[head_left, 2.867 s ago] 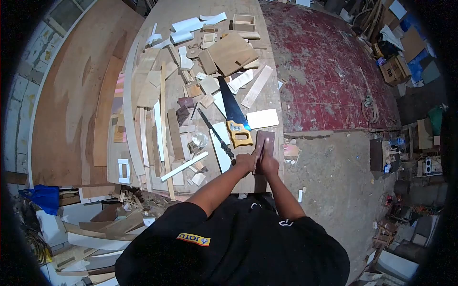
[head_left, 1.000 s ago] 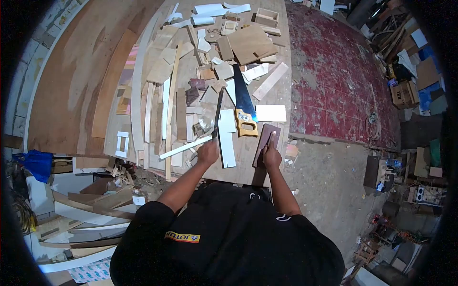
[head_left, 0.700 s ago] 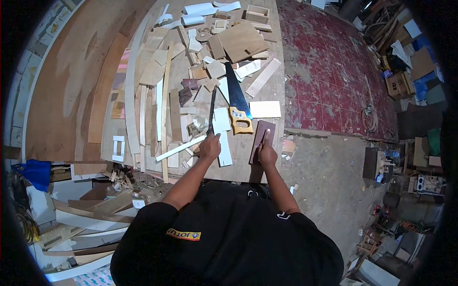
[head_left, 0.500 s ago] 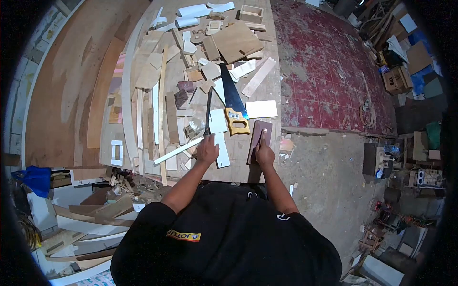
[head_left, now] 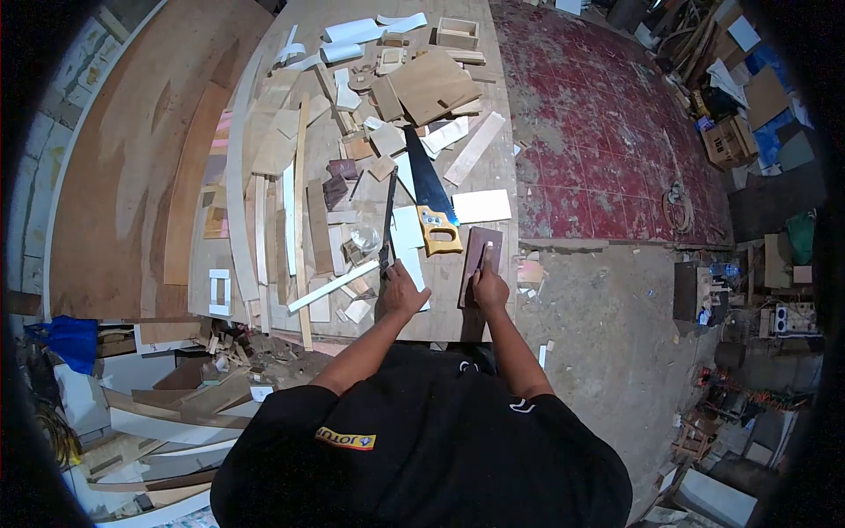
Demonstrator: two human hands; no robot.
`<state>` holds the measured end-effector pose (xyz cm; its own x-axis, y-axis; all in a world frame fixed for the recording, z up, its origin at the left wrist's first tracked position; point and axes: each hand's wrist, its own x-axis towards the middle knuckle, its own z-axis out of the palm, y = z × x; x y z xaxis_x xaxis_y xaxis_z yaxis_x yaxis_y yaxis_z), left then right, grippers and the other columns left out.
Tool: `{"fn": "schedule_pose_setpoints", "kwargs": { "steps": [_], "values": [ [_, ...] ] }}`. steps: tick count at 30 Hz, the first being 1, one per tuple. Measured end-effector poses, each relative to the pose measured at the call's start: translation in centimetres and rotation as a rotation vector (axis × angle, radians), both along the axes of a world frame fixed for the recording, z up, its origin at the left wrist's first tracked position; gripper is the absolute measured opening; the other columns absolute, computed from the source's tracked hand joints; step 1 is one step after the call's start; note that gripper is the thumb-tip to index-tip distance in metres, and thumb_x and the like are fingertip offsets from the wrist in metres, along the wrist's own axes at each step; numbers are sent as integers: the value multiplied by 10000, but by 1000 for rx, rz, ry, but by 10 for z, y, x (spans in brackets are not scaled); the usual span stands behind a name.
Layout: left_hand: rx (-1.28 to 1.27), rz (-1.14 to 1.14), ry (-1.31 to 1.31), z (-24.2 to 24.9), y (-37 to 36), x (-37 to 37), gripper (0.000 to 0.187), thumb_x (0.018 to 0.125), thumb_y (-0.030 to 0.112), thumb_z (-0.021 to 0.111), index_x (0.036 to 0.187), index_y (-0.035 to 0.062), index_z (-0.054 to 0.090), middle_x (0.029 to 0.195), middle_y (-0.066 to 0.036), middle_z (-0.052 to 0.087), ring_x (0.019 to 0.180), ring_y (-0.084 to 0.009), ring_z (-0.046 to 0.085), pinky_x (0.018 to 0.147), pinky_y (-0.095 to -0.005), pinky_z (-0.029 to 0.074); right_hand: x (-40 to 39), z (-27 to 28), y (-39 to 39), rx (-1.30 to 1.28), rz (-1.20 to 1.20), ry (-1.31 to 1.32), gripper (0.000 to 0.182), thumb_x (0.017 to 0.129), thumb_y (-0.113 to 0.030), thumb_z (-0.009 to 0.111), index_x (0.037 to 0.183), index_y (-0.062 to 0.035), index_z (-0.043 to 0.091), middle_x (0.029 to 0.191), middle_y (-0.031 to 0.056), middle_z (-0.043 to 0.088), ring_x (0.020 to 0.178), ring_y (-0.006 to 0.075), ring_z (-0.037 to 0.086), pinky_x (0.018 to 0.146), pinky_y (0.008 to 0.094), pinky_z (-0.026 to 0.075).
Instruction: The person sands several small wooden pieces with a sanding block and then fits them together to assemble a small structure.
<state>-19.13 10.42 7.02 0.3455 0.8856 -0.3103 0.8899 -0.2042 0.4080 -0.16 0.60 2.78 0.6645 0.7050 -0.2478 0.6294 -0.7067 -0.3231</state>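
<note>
My left hand (head_left: 404, 289) rests on the table edge with its fingers apart, over a white strip of board (head_left: 410, 273). Its fingertips are by the lower end of a long, thin dark tool (head_left: 390, 211), whose kind I cannot make out. My right hand (head_left: 490, 289) is closed at a flat dark-brown block (head_left: 495, 238), index finger stretched along it. A small pale piece (head_left: 489, 250) shows at that fingertip, mostly hidden. Between the hands lies a handsaw (head_left: 429, 180) with a yellow handle, its blade pointing away from me.
The wooden table (head_left: 444, 308) carries many offcuts, a plywood panel (head_left: 431, 84), a small open box (head_left: 458, 33) and curled white strips (head_left: 349, 32). A narrow white strip (head_left: 334, 286) lies left of my left hand. A white rectangular piece (head_left: 481, 206) sits beyond the brown block.
My left hand has let go of the dark tool, moved slightly right and nearer to me, and spread its fingers. My right hand stays at the brown block.
</note>
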Motion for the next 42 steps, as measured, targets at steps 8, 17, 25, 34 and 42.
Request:
{"fn": "schedule_pose_setpoints", "kwargs": {
  "steps": [8, 17, 25, 34, 42],
  "values": [
    [-84, 110, -167, -14, 5, -1, 927, 631, 270, 778, 1340, -4, 249, 1255, -272, 398, 1142, -417, 485, 915, -464, 472, 3, -1, 1, -39, 13, 23, 701, 917, -321, 494, 1505, -209, 129, 771, 194, 672, 663, 378, 655, 570, 498, 508],
    [-130, 139, -388, -52, 21, -37, 436, 749, 91, 610, 1160, -8, 505, 986, -225, 649, 915, -375, 642, 801, -424, 512, 1, -2, 0, 39, -18, -12, 571, 896, -343, 517, 1418, -187, 345, 713, 207, 654, 636, 403, 642, 553, 526, 494],
    [-15, 133, -468, -64, 12, -46, 414, 778, 131, 627, 1155, -1, 521, 876, -195, 663, 836, -368, 650, 759, -430, 517, 3, -5, 0, -3, 29, 1, 608, 904, -322, 509, 1446, -151, 294, 759, 205, 666, 676, 394, 654, 591, 519, 508],
    [-52, 91, -437, -62, 26, -23, 457, 760, 205, 660, 1151, 33, 498, 864, -219, 626, 855, -421, 608, 775, -491, 484, 1, -3, -3, 85, 0, -29, 480, 902, -328, 514, 1337, -143, 429, 695, 217, 644, 620, 403, 637, 544, 526, 495],
    [171, -123, -77, -1, 17, 6, 573, 768, 193, 659, 1287, 41, 471, 1242, -214, 487, 1088, -388, 524, 881, -458, 474, 1, 1, -1, 18, 19, 3, 683, 908, -318, 502, 1491, -197, 168, 741, 199, 661, 640, 389, 646, 554, 512, 499]
  ]
}}
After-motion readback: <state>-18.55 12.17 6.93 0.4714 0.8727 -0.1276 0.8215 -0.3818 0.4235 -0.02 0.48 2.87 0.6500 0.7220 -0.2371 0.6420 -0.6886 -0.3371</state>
